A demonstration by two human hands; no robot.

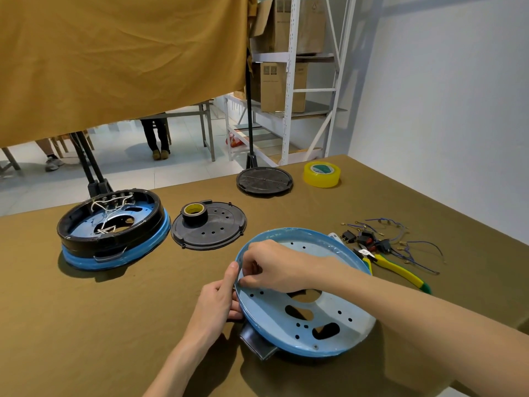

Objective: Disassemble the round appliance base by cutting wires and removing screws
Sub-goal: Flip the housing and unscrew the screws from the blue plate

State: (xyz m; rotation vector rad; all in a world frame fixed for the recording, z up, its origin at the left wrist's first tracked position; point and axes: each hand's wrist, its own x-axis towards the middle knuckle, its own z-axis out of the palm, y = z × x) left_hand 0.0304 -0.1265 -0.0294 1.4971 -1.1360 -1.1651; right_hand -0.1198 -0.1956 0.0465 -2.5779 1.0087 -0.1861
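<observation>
A round blue-filmed metal plate (329, 316) with several holes lies tilted in front of me on the table. My left hand (216, 306) grips its left rim, thumb up along the edge. My right hand (272, 266) reaches across the plate and pinches the rim or its film at the same spot, fingers curled. A second round appliance base (114, 227), black ring on blue, with white wires inside, sits at the far left. Yellow-handled cutters (392, 266) lie to the right beside cut wires and switches (380, 237).
A black perforated cover (217, 233) carries a roll of black tape (194, 213). Another black disc (264, 180) and a yellow tape roll (322, 174) sit at the far edge. A cloth curtain, shelving with boxes and people's legs are beyond the table.
</observation>
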